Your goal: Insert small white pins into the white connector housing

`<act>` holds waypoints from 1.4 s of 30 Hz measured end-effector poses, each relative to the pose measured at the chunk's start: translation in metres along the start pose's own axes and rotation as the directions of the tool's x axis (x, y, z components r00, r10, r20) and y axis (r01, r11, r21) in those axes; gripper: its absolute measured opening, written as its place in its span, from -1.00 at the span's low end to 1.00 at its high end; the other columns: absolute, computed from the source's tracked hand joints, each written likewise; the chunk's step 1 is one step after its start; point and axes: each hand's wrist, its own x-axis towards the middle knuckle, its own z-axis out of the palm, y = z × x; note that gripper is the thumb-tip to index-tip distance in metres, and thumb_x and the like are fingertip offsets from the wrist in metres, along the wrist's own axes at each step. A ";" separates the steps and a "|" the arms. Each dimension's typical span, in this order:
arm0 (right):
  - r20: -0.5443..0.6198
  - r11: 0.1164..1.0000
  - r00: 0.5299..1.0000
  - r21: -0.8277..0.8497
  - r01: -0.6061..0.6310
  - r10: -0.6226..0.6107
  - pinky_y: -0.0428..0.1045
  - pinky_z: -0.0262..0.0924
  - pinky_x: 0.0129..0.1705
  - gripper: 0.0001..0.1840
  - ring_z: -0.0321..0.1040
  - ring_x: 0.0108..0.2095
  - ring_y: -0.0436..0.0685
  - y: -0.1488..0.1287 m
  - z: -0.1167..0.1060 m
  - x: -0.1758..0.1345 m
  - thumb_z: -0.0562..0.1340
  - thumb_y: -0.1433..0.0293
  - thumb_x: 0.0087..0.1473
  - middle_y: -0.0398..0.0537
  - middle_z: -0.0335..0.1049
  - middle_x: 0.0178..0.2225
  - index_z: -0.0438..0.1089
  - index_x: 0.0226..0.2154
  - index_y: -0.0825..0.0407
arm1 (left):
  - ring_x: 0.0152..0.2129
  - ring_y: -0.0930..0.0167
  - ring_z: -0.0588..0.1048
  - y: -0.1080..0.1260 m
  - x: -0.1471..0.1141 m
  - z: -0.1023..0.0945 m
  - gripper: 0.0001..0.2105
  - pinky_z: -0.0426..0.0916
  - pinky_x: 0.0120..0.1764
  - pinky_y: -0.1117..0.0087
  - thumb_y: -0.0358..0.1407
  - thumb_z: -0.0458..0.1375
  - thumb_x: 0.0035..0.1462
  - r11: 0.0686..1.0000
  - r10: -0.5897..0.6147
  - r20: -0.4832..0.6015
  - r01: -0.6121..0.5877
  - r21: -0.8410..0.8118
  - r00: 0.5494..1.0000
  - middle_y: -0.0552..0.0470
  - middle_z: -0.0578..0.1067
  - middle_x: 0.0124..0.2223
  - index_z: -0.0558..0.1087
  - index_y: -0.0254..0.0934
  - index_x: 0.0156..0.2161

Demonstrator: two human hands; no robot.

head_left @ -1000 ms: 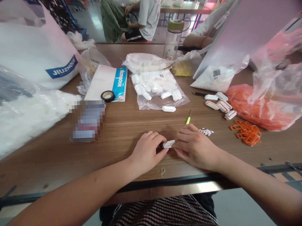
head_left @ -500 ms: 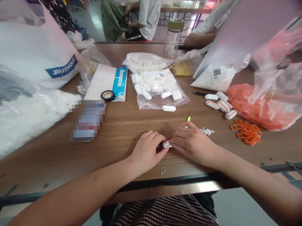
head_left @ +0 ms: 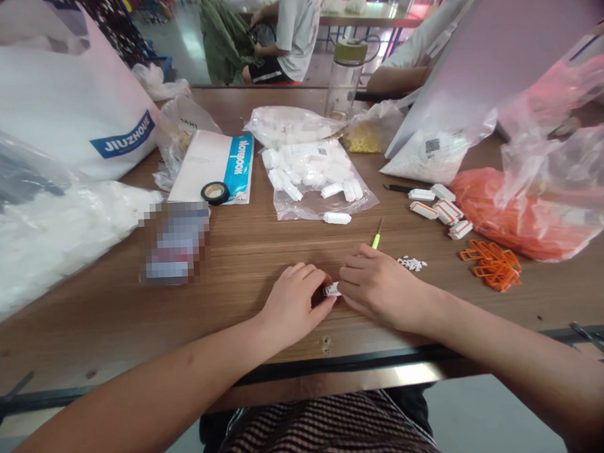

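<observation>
My left hand (head_left: 296, 301) rests on the wooden table, its thumb and fingers closed around the left end of a small white plastic housing (head_left: 331, 289) with a row of small slots. My right hand (head_left: 382, 286) has its fingers bent together over the housing's right end, hiding that end. Whatever is between those fingertips cannot be made out. Just beyond the right hand lies a thin pointed tool with a yellow-green handle (head_left: 376, 240). A little pile of tiny white plastic pieces (head_left: 412, 264) is to that hand's right.
Orange plastic frames (head_left: 497, 268) and several white housings (head_left: 446, 211), some orange-trimmed, lie right. A bag of white housings (head_left: 304, 163) lies ahead. Left are a phone (head_left: 175, 242), black tape roll (head_left: 215, 193), notebook (head_left: 194, 164) and large bags. A bottle (head_left: 344, 78) stands behind; people sit beyond.
My right hand has shifted slightly, with its fingers more curled over the housing. My left hand keeps its hold in the same place.
</observation>
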 end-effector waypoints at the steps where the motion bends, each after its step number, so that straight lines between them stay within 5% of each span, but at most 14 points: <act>1: -0.014 1.000 1.000 0.017 -0.011 0.011 0.05 -0.12 -0.26 -0.66 0.13 -0.42 0.09 0.000 0.001 -0.001 0.10 0.46 0.28 -0.07 0.36 -0.49 0.35 -0.52 0.07 | -0.31 0.30 0.41 0.000 0.000 0.000 -0.89 0.32 -0.20 0.20 -0.28 0.20 0.20 1.000 -0.001 0.002 0.001 -0.005 1.000 0.02 0.46 -0.31 0.37 -0.25 -0.29; 7: -0.003 0.983 0.995 0.158 -0.098 0.099 0.04 -0.07 -0.21 -0.69 0.18 -0.39 0.07 0.005 0.005 -0.007 0.10 0.41 0.30 -0.09 0.38 -0.46 0.40 -0.46 0.07 | -0.29 0.29 0.43 0.000 0.000 -0.001 -0.92 0.32 -0.17 0.19 -0.29 0.18 0.21 0.999 0.002 -0.002 -0.002 -0.038 1.000 0.03 0.49 -0.29 0.38 -0.24 -0.28; 17: -0.002 0.996 0.999 0.064 -0.054 0.055 0.04 -0.08 -0.26 -0.67 0.16 -0.43 0.07 0.002 0.003 0.000 0.09 0.43 0.29 -0.08 0.36 -0.48 0.36 -0.50 0.08 | -0.30 0.29 0.41 -0.001 0.000 0.000 -0.90 0.32 -0.19 0.20 -0.27 0.19 0.20 1.000 0.001 0.001 -0.001 -0.007 1.000 0.01 0.47 -0.30 0.38 -0.25 -0.28; 27: -0.016 0.965 0.989 0.223 -0.137 0.145 0.03 -0.04 -0.21 -0.72 0.23 -0.39 0.06 0.006 0.010 -0.009 0.12 0.40 0.30 -0.10 0.38 -0.45 0.43 -0.42 0.07 | -0.29 0.30 0.41 -0.001 -0.001 0.000 -0.92 0.31 -0.17 0.20 -0.30 0.19 0.19 0.999 0.002 -0.004 -0.002 -0.042 1.000 0.03 0.48 -0.29 0.39 -0.25 -0.26; 37: 0.021 1.000 1.000 -0.015 -0.018 0.019 0.05 -0.13 -0.27 -0.68 0.14 -0.43 0.09 -0.001 0.000 0.000 0.10 0.48 0.30 -0.08 0.36 -0.48 0.36 -0.49 0.08 | -0.32 0.30 0.40 0.000 0.000 0.000 -0.90 0.30 -0.21 0.23 -0.29 0.20 0.19 1.000 -0.002 -0.003 0.002 -0.001 1.000 0.03 0.46 -0.32 0.38 -0.26 -0.29; 42: 0.009 1.000 1.000 0.005 0.010 -0.010 0.05 -0.13 -0.28 -0.70 0.13 -0.42 0.09 -0.001 0.000 0.003 0.11 0.48 0.29 -0.08 0.35 -0.48 0.34 -0.49 0.07 | -0.34 0.31 0.39 -0.001 0.000 0.001 -0.88 0.29 -0.23 0.24 -0.29 0.20 0.19 1.000 0.006 -0.010 -0.006 0.007 1.000 0.03 0.43 -0.35 0.37 -0.28 -0.31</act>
